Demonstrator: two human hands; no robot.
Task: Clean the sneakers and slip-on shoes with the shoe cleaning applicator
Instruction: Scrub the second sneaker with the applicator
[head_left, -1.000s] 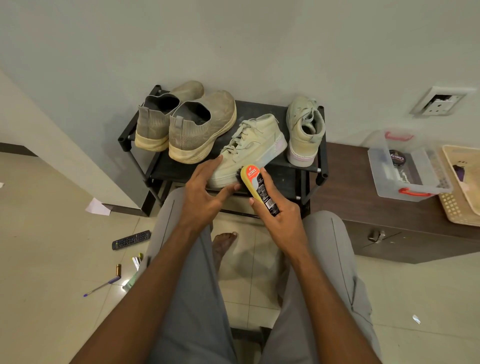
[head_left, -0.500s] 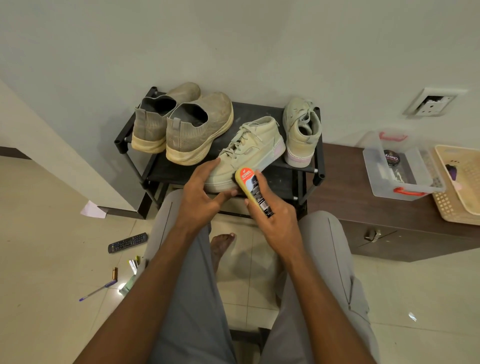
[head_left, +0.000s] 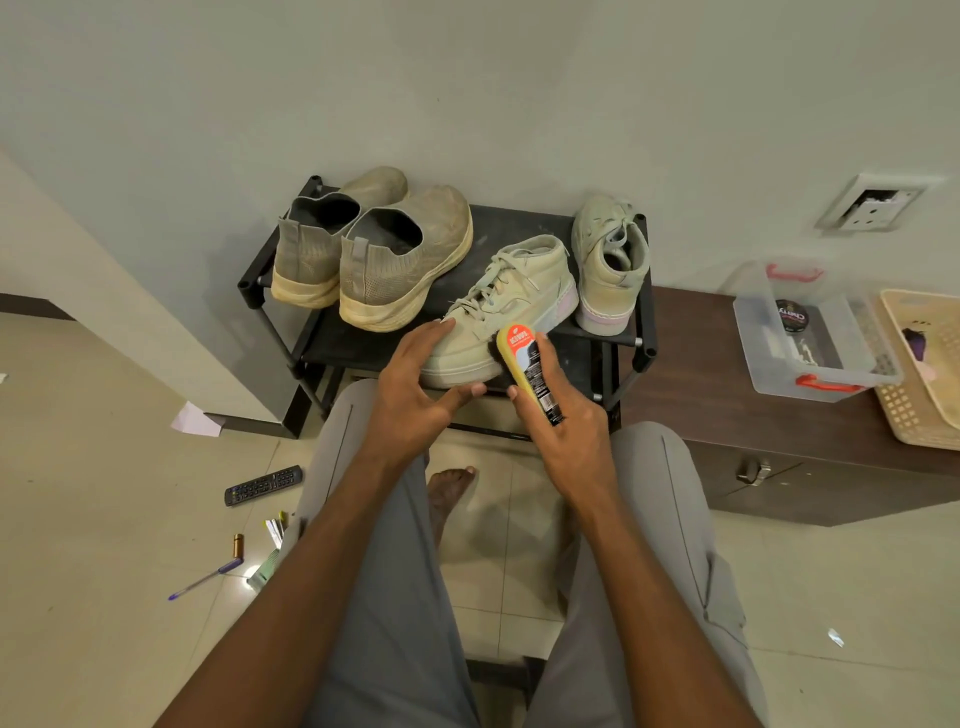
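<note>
Sneaker (head_left: 511, 306) at shoe rack (head_left: 524, 221) front edge, braced by left hand (head_left: 415, 395), fingers spread on toe. Right hand (head_left: 569, 431) grips applicator (head_left: 527, 371), head against sneaker's side. Wiping underway; next probably strokes toward heel.

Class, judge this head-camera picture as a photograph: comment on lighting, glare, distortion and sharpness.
Head view: soft, even indoor light; one small bright glare on the floor tile beside the pen; wide-angle bending tilts the wall socket near the frame edge; shoes and applicator reasonably sharp.
</note>
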